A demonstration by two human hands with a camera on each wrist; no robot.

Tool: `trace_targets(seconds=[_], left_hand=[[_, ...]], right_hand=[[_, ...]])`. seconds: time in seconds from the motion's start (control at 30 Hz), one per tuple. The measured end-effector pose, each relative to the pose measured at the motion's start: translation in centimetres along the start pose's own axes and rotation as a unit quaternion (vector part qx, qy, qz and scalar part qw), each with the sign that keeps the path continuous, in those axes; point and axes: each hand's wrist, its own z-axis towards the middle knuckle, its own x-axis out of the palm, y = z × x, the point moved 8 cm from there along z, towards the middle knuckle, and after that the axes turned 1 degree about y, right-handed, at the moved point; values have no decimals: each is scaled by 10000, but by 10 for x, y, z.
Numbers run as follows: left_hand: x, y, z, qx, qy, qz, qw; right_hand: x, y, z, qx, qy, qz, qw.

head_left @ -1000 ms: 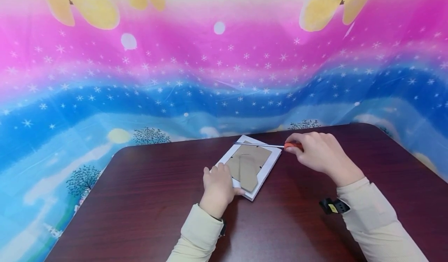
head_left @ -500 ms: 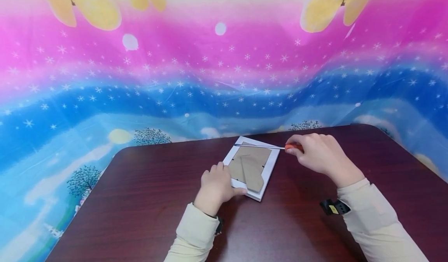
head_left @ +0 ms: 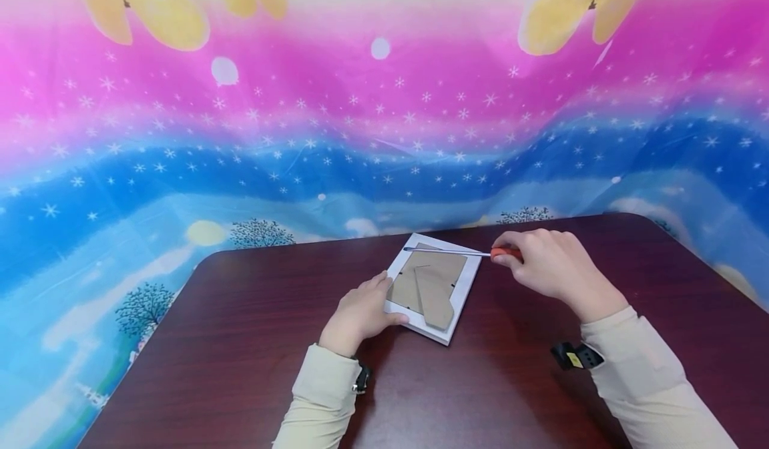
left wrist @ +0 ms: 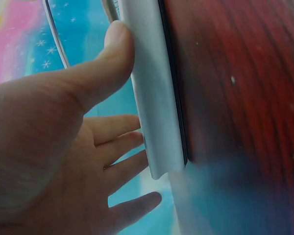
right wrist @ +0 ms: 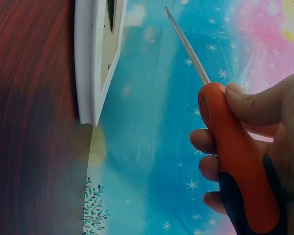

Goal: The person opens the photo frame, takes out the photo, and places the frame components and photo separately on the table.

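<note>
A white picture frame lies face down on the table, its brown cardboard back and stand leg uppermost. My left hand is at the frame's left corner. In the left wrist view its thumb lies against the white frame side, the fingers extended beside it. My right hand grips a screwdriver by its orange and black handle. The metal shaft crosses over the frame's far end in the head view; the right wrist view shows it raised above the back.
The dark red wooden table has rounded far corners. Directly behind it hangs a pink and blue cloth with snowflakes and trees. Black straps sit at both wrists.
The frame has turned slightly, its near corner shifting right. My left hand has slid left and loosened at the frame's corner. The right hand and screwdriver have barely moved.
</note>
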Motion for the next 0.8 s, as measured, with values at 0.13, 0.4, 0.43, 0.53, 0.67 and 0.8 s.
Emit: trace_targets(seconds=[0.13, 0.4, 0.43, 0.53, 0.67, 0.8], left_hand=[[0, -4, 0, -13, -35, 297, 9996], [-1, -16, -4, -463, -233, 1028, 9933], [-1, -18, -5, -518, -270, 1128, 9919], [-2, -24, -8, -637, -370, 1391, 9875], [-3, -32, -11, -735, -446, 1725, 9813], [-3, -37, -12, -839, -537, 1967, 9754]], right_hand=[[-1, 0, -1, -1, 7, 0, 10000], [-1, 0, -1, -2, 10, 14, 10000], [0, 0, -1, -1, 14, 17, 10000], [0, 0, -1, 22, 36, 0, 10000], [1, 1, 0, 12, 31, -23, 10000], [1, 1, 0, -2, 27, -53, 10000]])
